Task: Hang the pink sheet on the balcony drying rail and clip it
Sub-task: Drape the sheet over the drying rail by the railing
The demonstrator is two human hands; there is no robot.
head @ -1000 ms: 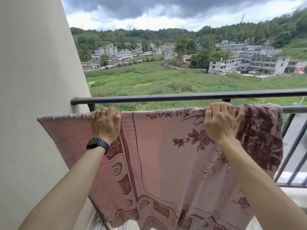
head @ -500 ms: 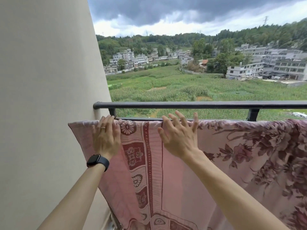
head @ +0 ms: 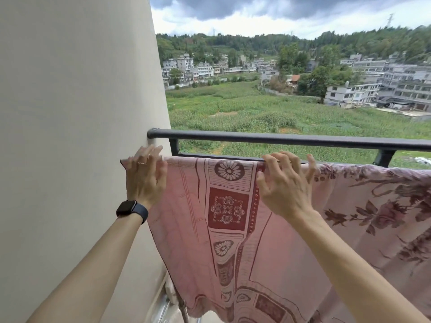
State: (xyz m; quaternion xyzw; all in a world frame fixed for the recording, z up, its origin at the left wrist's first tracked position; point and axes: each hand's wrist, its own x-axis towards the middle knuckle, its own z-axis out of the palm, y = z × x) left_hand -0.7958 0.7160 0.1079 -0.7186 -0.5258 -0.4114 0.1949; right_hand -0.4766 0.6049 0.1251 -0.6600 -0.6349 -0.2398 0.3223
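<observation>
The pink sheet [head: 233, 229] is already over the drying rail [head: 221, 157], the thin bar just below the thick black top rail [head: 279, 138]. It hangs down flat, w/ its left end right by the wall [head: 81, 136]. So the hanging part looks about done. No clips show anywhere, so clipping is still left, I think.

The left hand [head: 145, 177] is open, fingers spread, flat on the sheet's left top corner. It holds nothing. The right hand [head: 285, 183] is open too, fingers bent a bit & spread, tips on the top edge where the sheet folds over the rail. Not pinching, just touching. There is a black watch [head: 131, 209] on the left wrist.

Vs. 1 sec ago: both hands were shut tight on the sheet's top edge then, & the sheet was held up, not resting on the bar. Half a sec ago the hands were open already. Now the view is turned more left, so the wall fills more of the pic, & the right hand sits further from the left one.
</observation>
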